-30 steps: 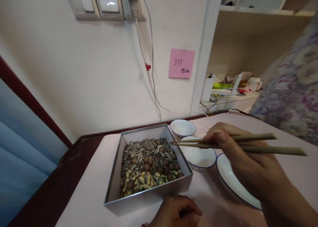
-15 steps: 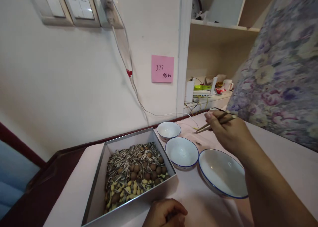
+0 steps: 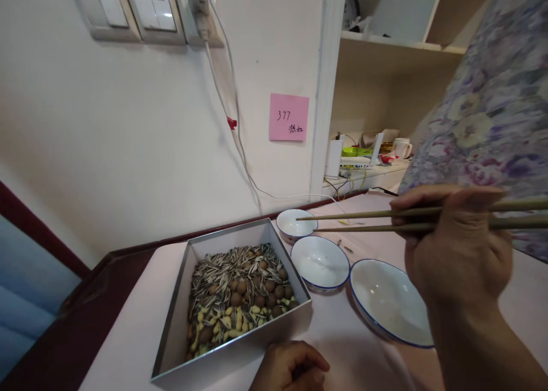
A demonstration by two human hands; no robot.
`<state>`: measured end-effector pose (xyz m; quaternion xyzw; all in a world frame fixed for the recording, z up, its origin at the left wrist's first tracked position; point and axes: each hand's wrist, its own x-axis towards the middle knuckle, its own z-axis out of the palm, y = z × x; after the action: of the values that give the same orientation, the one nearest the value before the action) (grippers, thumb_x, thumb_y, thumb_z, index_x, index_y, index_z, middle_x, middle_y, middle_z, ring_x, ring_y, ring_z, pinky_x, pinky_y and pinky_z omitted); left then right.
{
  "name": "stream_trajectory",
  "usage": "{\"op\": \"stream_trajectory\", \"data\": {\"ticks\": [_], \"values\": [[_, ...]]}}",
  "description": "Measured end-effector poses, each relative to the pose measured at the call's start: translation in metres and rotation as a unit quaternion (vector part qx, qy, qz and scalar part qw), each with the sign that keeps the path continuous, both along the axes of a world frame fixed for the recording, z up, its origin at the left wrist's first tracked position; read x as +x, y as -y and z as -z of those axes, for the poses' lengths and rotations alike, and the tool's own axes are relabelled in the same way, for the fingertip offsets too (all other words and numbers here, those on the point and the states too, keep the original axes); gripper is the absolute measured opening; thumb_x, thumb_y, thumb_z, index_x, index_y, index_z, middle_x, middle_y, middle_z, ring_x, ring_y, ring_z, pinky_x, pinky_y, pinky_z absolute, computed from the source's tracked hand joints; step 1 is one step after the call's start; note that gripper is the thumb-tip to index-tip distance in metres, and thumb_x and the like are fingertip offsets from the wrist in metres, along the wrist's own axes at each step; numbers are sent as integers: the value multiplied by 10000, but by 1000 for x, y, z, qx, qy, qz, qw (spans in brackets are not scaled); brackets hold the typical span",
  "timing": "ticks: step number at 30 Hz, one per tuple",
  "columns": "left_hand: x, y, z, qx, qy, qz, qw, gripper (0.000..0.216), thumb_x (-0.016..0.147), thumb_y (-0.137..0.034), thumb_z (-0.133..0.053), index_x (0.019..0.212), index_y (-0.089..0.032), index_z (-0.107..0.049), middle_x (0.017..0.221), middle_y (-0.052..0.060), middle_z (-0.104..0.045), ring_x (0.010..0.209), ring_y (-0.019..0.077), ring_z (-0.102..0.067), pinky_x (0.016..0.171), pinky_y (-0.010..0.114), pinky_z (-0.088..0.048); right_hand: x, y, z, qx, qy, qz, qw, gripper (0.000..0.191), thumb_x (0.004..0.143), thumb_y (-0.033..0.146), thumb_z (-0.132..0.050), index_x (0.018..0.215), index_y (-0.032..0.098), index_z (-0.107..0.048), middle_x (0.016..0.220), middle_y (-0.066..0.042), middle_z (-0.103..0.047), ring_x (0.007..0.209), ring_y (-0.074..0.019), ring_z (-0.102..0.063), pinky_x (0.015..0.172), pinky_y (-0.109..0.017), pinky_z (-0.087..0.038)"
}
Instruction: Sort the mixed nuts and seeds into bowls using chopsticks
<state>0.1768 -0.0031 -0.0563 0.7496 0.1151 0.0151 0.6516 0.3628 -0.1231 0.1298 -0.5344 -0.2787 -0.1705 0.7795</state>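
Above the bowls, my right hand (image 3: pixel 458 254) pinches chopsticks (image 3: pixel 363 214) between its fingers, tips over the small bowl (image 3: pixel 291 226). My left hand (image 3: pixel 291 369), fingers curled tight, rests on the surface (image 3: pixel 342 337) just beside the box (image 3: pixel 257 345) of seeds.

matt wooden chopsticks (image 3: pixel 363 221), glossy ceramic bowls (image 3: pixel 320 262), smooth cardboard box (image 3: pixel 233 351)

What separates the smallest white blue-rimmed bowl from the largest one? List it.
The smallest white blue-rimmed bowl is narrow and deeper; the largest white blue-rimmed bowl is wide and shallow. The smallest sits farthest back; the largest lies closest, nearest the right hand. Tips of the wooden chopsticks hang over the smallest, not the largest. Both stand upright on the pink table and look empty.
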Motion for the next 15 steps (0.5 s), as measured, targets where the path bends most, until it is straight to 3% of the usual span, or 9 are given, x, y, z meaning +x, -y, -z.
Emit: {"op": "stream_trajectory", "data": {"ticks": [4, 7, 9, 12, 15], "values": [[1, 1, -5, 5, 11, 3, 1000, 556, 828, -606, -646, 1007, -92, -755, 755, 82, -687, 647, 130, -595, 603, 217, -436, -9, -5, 3, -17, -27, -145, 989, 331, 941, 509, -576, 786, 238, -688, 734, -10, -604, 552, -114, -546, 467, -247, -423], [2, 1, -6, 12, 19, 5, 1000, 567, 831, -610, -638, 995, -80, -758, 774, 100, -695, 657, 141, -606, 596, 222, -446, -16, -10, 10, -102, -54, -283, 952, 267, 918, 476, -630, 899, 226, -722, 787, -18, -666, 666, -155, -670, 645, -286, -549], [1, 2, -5, 3, 22, 2, 1000, 558, 826, -607, -647, 987, -85, -760, 764, 96, -693, 652, 140, -604, 596, 223, -446, -21, -14, 15, -136, -94, -338, 926, 301, 928, 488, -609, 952, 214, -731, 874, -39, -704, 762, -194, -720, 738, -314, -573], [0, 3, -4, -37, 16, -6, 999, 534, 807, -591, -678, 993, -98, -760, 738, 74, -679, 639, 129, -589, 601, 222, -435, -26, -18, 18, -148, -117, -383, 904, 348, 934, 521, -578, 980, 210, -728, 971, -52, -718, 830, -238, -743, 799, -358, -581], [0, 4, -5, -46, 5, -11, 999, 517, 794, -577, -693, 992, -105, -766, 739, 71, -677, 643, 130, -582, 601, 225, -427, -29, -21, 20, -181, -85, -361, 911, 367, 945, 544, -545, 926, 219, -714, 894, -30, -716, 821, -226, -741, 775, -334, -572]]}}
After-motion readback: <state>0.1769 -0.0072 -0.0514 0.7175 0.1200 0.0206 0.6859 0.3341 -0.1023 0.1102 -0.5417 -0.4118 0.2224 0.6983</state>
